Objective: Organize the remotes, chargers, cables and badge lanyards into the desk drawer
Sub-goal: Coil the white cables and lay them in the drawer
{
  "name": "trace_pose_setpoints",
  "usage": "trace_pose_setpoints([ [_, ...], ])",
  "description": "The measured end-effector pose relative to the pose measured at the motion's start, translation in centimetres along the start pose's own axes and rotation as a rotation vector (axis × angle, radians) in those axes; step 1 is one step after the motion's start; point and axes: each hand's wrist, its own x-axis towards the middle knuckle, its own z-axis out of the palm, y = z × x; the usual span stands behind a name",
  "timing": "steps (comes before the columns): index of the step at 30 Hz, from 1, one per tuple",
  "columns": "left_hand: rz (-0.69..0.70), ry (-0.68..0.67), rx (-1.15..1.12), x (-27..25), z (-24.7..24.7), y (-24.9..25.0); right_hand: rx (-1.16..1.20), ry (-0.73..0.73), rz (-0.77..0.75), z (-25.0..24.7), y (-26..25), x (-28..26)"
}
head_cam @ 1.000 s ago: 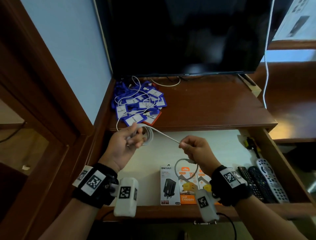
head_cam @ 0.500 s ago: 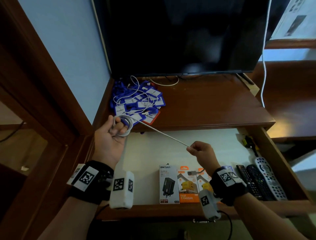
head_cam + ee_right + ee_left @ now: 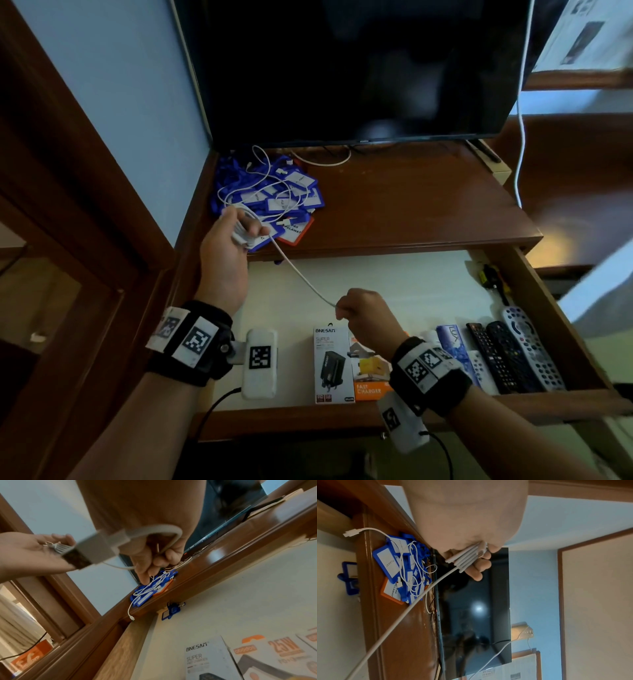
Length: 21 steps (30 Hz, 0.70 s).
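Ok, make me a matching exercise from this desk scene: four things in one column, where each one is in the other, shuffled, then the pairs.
Things:
1. white cable
2. remotes
3. badge lanyards
4. charger boxes

Places:
A. heaped on the desk top, by the wall
B. drawer front, middle
C. drawer front, right end
D. stretched between the left hand and right hand

Pairs: 1-D, 2-C, 3-A, 4-B

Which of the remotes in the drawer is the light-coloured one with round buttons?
The grey remote, rightmost in the row, next to the drawer's right wall. The two remotes to its left are black.
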Motion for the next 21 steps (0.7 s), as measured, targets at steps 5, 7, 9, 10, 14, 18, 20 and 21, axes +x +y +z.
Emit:
trace_pose_setpoints([
  [5,0.012,-0.051,0.212,-0.1,0.6,-0.2,-0.015,-0.122,-0.059,-0.8,-1.8,-0.8],
  [7,0.016,-0.081,0.248,-0.2,0.6,-0.3,0.019,-0.119,-0.097,-0.8,-2.2,-1.2],
  [9,0.007,-0.098,0.276,-0.2,0.6,-0.4,0.031,-0.080,-0.126,-1.1,-2.3,-1.0],
  [10,0.006,-0.107,0.287,-0.1,0.6,-0.5,0.018,-0.067,-0.149,-1.3,-2.3,-0.7],
  [14,0.020,-0.122,0.277,-0.1,1.0,-0.9,-0.100,-0.073,-0.134,-1.7,-1.7,0.4],
  [18,0.022,-0.134,0.227,-0.1,1.1,-0.9,-0.107,-0.009,-0.035,-1.5,-1.5,0.1],
  [20,0.023,-0.135,0.209,0.0,1.0,-0.7,-0.076,0.042,-0.001,-1.4,-1.2,-0.3],
  [21,0.027,-0.136,0.206,0.1,1.0,-0.6,-0.053,0.054,-0.003,-1.5,-1.1,-0.4],
])
